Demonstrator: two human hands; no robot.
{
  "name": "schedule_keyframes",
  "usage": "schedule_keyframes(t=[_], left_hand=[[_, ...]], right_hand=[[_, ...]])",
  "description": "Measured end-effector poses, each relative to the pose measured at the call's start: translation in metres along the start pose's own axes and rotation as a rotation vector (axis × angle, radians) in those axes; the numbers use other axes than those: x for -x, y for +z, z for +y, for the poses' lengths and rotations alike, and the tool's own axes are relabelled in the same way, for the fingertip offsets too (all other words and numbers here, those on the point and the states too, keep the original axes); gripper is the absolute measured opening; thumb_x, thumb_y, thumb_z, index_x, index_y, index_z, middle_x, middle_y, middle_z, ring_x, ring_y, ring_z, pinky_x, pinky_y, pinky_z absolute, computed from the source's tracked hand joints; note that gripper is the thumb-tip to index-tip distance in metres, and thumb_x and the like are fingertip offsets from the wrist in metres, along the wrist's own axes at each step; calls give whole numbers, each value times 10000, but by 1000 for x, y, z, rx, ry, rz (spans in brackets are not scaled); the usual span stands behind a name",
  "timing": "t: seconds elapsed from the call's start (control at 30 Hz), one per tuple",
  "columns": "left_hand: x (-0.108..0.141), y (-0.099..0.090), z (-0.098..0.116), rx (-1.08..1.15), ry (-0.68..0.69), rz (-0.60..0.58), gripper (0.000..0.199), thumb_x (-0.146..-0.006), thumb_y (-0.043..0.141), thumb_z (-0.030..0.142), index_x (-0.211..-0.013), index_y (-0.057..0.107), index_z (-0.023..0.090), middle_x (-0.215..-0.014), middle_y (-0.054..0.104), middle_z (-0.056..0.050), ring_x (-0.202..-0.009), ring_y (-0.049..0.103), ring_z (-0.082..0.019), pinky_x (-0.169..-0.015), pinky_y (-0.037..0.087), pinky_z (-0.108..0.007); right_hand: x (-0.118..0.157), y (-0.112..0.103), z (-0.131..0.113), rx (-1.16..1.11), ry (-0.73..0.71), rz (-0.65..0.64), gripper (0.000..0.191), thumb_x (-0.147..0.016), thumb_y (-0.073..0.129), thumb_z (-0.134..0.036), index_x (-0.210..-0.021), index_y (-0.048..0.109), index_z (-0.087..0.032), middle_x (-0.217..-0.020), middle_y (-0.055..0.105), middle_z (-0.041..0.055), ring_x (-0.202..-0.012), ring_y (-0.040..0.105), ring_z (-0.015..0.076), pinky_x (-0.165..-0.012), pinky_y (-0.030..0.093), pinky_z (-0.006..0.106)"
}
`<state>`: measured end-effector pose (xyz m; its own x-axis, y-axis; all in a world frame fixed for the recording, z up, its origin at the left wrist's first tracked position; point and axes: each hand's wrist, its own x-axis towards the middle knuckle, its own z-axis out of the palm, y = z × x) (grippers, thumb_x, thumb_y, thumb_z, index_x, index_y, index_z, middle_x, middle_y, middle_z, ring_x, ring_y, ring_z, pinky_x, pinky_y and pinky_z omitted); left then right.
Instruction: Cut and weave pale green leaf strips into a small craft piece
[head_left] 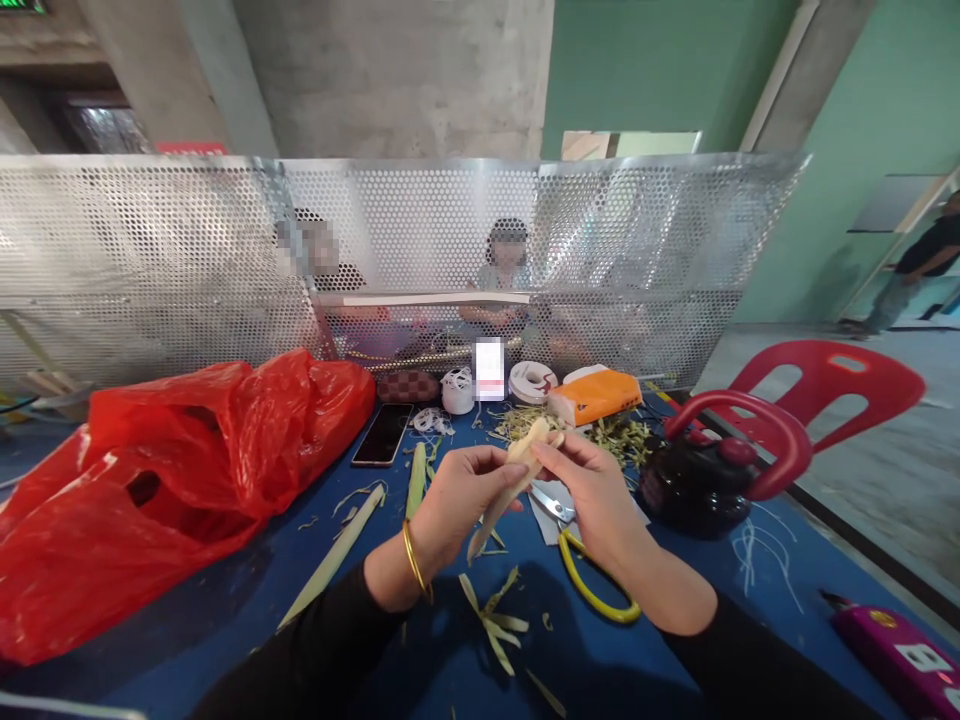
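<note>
Your pale strip [531, 440] could tear
Mid-frame, your left hand [461, 497] and right hand [602, 500] both pinch it; pulling too hard might split it.

Plant strip [525, 446] is being held above tabletop [429, 660], between bag [217, 430] left and kettle [690, 490] right, before packet [596, 396].

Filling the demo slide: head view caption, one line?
Left hand and right hand hold a pale strip over a blue table, yellow-handled scissors nearby.
</note>
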<state>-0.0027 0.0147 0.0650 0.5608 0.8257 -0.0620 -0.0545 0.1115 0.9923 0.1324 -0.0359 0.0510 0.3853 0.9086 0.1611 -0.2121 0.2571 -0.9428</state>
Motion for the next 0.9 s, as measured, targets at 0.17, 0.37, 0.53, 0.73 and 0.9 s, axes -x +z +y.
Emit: schedule_keyframes(t=[0.17,0.37,0.53,0.73,0.9], left_hand=[[0,-3,6,-155,30,-23,167,-662,729,302,-606,670,156,-552,600,13,-436,488,-83,-449,394,-202],[-1,-11,8,-398,240,103,83,-708,692,255,-734,730,186,-688,689,-25,-611,594,-154,-594,448,-240],[7,-6,4,-493,642,557,192,-797,658,328,-652,639,204,-708,636,-13,-737,575,-168,-726,422,-248],[1,6,-16,-82,231,206,283,-733,721,433,-672,681,160,-641,652,-5,-611,545,-133,-596,403,-235],[-6,6,-19,189,76,205,301,-638,798,387,-772,747,123,-783,726,-66,-722,605,-153,-704,458,-250]], right_hand=[[-6,-10,-10,75,-1,-28,206,-688,766,-368,-763,680,-198,-653,601,-21,-586,514,136,-571,412,265],[-11,-21,-17,358,-11,-106,153,-703,740,-332,-731,698,-187,-588,578,-26,-567,500,140,-560,386,276],[-10,-15,-11,240,-53,64,182,-675,757,-351,-712,660,-201,-604,586,-31,-585,507,144,-570,401,273],[-4,-6,0,203,-74,97,185,-705,730,-355,-734,619,-210,-626,565,-28,-595,498,149,-569,406,271],[0,-1,5,246,-60,45,160,-712,720,-321,-708,617,-198,-606,567,-23,-577,487,142,-549,393,258]])
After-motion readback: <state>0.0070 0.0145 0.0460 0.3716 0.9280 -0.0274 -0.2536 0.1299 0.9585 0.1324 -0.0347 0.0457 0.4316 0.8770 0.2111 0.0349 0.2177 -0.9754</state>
